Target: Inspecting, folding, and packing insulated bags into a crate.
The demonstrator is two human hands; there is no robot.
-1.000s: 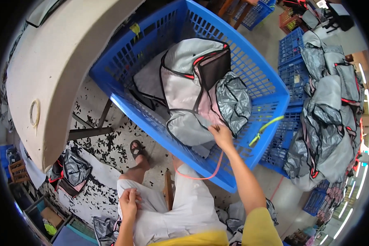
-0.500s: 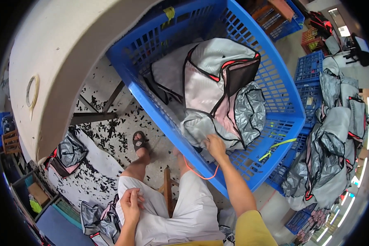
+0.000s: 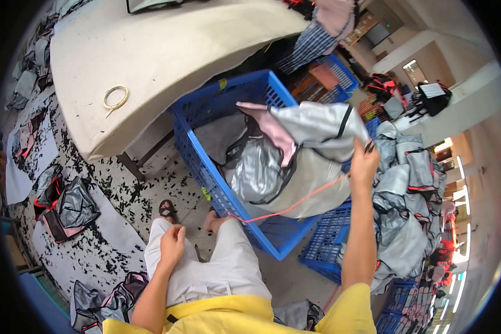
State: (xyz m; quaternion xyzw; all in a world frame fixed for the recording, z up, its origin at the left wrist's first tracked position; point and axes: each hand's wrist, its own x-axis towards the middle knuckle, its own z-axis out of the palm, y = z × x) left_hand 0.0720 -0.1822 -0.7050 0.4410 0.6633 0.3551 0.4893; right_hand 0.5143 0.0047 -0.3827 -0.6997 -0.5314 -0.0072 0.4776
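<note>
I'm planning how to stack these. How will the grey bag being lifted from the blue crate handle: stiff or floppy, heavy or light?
Probably floppy: the grey bag sags and folds below the right hand. Likely light for its size, since one hand raises it above the blue crate. Its shiny lining may be somewhat slippery, and the trailing orange cord could snag.

The crate (image 3: 203, 150) sits before the knees, right of the table (image 3: 161, 50), with a bag (image 3: 306, 161) above it.

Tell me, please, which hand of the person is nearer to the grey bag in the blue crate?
Right. The right hand grips the grey bag at its upper right edge, lifting it above the blue crate. The left hand rests on the thigh, apart from the bag.
</note>
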